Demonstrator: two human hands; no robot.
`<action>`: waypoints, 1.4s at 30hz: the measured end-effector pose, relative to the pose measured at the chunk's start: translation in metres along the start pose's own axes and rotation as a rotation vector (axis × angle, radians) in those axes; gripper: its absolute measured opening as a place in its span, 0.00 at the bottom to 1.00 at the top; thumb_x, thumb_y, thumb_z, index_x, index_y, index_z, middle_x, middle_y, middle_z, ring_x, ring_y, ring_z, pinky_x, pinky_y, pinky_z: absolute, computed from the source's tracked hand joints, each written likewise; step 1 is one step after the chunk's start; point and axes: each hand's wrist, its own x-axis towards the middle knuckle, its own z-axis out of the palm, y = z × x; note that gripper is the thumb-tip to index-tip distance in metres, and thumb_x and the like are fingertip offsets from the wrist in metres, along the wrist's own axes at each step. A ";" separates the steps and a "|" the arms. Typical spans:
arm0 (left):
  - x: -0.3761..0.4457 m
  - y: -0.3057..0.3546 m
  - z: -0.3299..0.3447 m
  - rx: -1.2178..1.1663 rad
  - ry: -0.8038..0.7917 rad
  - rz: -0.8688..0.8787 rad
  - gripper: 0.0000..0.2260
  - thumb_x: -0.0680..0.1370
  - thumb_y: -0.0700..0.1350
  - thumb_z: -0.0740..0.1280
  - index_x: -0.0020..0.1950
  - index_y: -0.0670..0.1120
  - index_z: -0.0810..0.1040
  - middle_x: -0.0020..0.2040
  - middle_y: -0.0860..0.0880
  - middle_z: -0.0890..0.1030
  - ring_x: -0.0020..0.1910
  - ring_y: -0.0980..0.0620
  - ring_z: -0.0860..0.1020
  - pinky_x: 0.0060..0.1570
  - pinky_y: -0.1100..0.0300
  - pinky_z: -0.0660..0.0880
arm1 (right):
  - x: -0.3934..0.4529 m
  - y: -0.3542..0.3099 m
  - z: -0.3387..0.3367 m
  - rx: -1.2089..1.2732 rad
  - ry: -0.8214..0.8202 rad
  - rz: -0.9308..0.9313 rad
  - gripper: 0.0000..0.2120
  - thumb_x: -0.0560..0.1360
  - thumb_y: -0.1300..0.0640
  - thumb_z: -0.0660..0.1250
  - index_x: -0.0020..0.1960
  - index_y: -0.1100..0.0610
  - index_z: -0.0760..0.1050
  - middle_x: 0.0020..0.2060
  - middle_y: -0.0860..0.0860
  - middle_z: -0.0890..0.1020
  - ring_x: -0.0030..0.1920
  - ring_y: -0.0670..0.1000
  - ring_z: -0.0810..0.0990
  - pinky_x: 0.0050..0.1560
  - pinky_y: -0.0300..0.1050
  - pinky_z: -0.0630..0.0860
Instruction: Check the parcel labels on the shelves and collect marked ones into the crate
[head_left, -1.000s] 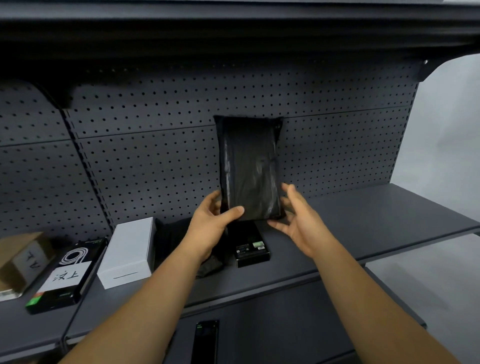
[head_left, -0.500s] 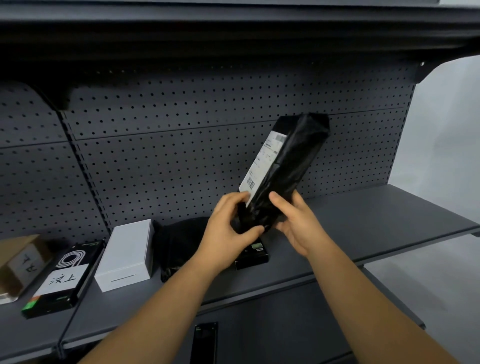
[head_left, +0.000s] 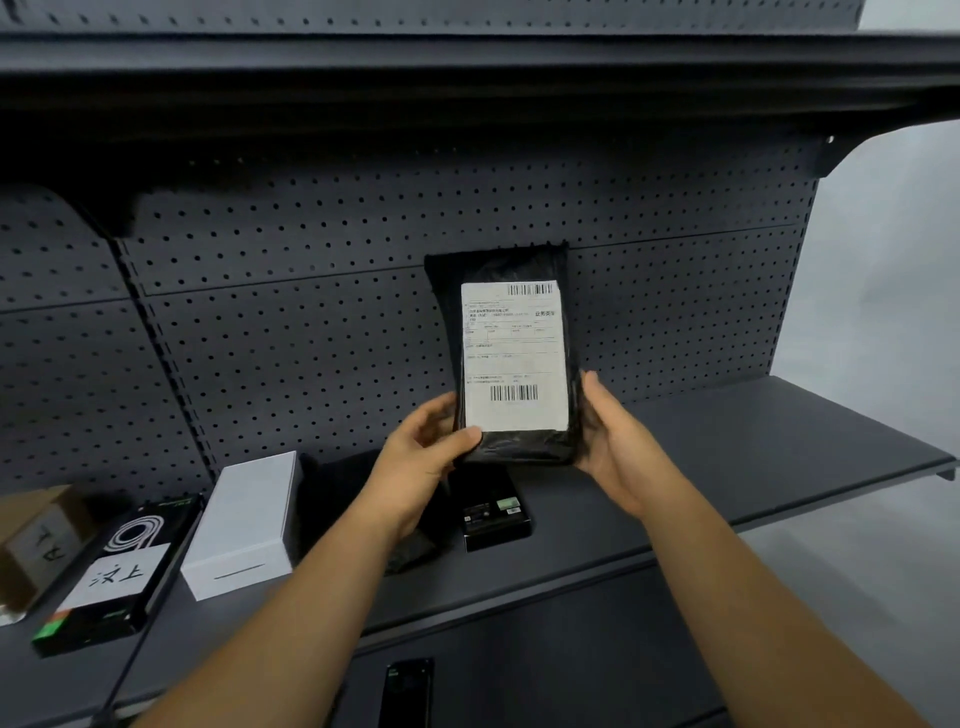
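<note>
I hold a black plastic parcel (head_left: 498, 265) upright in front of the pegboard, its white shipping label (head_left: 513, 358) with two barcodes facing me. My left hand (head_left: 421, 457) grips its lower left edge, thumb on the front. My right hand (head_left: 613, 441) grips the lower right edge. On the grey shelf (head_left: 753, 457) below lie a small black box (head_left: 493, 512), a black bag (head_left: 337, 493), a white box (head_left: 249, 525), a black box with a handwritten label (head_left: 114, 571) and a brown carton (head_left: 36, 535). No crate is in view.
A dark upper shelf (head_left: 467, 78) overhangs close above the parcel. The perforated back panel (head_left: 291, 338) stands right behind it. A black item (head_left: 408, 691) lies on the lower shelf level. A pale wall (head_left: 893, 286) shows to the right of the rack.
The parcel has been turned around in my hands: its plain black side faced me, then it was tilted edge-on, and now its label faces me upright.
</note>
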 end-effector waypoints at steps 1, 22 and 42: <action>0.001 -0.004 0.002 0.021 0.013 0.027 0.22 0.74 0.37 0.72 0.67 0.48 0.75 0.59 0.51 0.83 0.60 0.52 0.79 0.63 0.54 0.74 | -0.002 0.000 -0.001 -0.084 -0.002 -0.013 0.18 0.82 0.46 0.59 0.70 0.46 0.72 0.62 0.43 0.80 0.64 0.45 0.78 0.66 0.52 0.73; 0.033 -0.058 0.100 0.563 0.010 -0.110 0.17 0.74 0.46 0.74 0.60 0.51 0.75 0.51 0.55 0.78 0.51 0.57 0.77 0.48 0.66 0.71 | -0.021 0.045 -0.091 -0.735 0.427 -0.066 0.23 0.79 0.54 0.66 0.74 0.51 0.68 0.65 0.47 0.74 0.67 0.47 0.71 0.65 0.34 0.64; -0.011 -0.044 -0.014 1.428 -0.037 -0.023 0.34 0.72 0.63 0.70 0.74 0.51 0.67 0.69 0.49 0.72 0.70 0.48 0.65 0.68 0.51 0.65 | 0.003 0.072 -0.004 -1.204 -0.003 -0.362 0.15 0.79 0.53 0.65 0.63 0.56 0.77 0.58 0.52 0.78 0.59 0.51 0.76 0.60 0.44 0.72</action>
